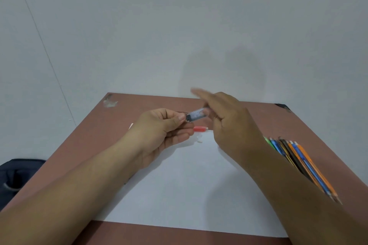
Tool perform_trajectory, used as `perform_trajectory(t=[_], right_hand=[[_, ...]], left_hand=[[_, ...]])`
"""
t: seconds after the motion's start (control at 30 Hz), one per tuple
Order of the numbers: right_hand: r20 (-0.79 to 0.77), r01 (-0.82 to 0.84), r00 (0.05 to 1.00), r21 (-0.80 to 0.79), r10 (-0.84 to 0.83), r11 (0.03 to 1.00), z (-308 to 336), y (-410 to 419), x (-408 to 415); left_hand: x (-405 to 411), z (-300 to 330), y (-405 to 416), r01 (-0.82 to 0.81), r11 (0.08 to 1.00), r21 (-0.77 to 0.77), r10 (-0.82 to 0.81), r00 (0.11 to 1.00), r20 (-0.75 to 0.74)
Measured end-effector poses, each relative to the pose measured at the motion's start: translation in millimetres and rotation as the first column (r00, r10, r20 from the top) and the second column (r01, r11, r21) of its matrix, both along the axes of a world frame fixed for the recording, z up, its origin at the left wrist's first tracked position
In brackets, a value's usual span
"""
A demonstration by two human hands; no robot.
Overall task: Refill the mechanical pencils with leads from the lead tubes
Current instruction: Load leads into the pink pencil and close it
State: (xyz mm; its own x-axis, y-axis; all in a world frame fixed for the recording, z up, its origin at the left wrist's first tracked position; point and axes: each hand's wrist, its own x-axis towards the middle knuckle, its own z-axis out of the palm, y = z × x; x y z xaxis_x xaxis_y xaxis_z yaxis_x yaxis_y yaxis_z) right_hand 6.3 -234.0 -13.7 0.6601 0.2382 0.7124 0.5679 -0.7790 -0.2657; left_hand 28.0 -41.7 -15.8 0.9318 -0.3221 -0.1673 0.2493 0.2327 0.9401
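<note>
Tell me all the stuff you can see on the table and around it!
Clear plastic lead tube with dark cap: one, held above the table by both hands.
Red lead tube: one, on the white paper, far edge.
Small white bits: about two, on the paper.
Coloured mechanical pencils: a bunch, orange, blue, green, dark, table's right side.
White paper sheet: one, table centre.
Brown table: one.
Dark bag: one, left, off the table.
Left hand: pinches the tube's cap end.
Right hand: blurred, fingers at the tube's other end.
</note>
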Motion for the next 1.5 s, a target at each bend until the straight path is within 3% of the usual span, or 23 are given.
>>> perform_trajectory(t=[0.33,0.43,0.53,1.2,1.33,1.5], right_hand=[[0.020,-0.014,1.000,-0.067,0.015,0.998,-1.6,-0.3,0.8],[-0.048,-0.001,0.999,-0.015,0.000,1.000,0.0,-1.6,2.8],[0.006,-0.004,1.000,-0.097,0.005,0.995,-2.3,-1.8,1.6],[-0.098,0.013,0.995,-0.008,-0.014,1.000,0.4,-1.4,1.0],[-0.052,0.010,0.999,-0.077,-0.014,0.997,-2.0,-0.2,-0.8],[-0.101,0.010,0.995,-0.058,-0.016,0.998,-1.4,-0.4,0.0]], left_hand=[[0.0,-2.3,-0.9,-0.003,1.000,0.019,0.002,1.000,0.006],[-0.6,-2.5,-1.5,-0.003,1.000,0.009,0.003,1.000,0.007],[-1.5,-2.5,-2.4,0.005,1.000,0.026,-0.005,1.000,0.018],[-0.9,-3.2,-3.5,-0.012,1.000,0.013,0.012,1.000,0.005],[-1.1,-3.9,-3.5,-0.008,1.000,0.019,0.008,1.000,0.005],[-0.2,-4.1,-3.6,-0.017,1.000,0.016,0.017,1.000,0.003]])
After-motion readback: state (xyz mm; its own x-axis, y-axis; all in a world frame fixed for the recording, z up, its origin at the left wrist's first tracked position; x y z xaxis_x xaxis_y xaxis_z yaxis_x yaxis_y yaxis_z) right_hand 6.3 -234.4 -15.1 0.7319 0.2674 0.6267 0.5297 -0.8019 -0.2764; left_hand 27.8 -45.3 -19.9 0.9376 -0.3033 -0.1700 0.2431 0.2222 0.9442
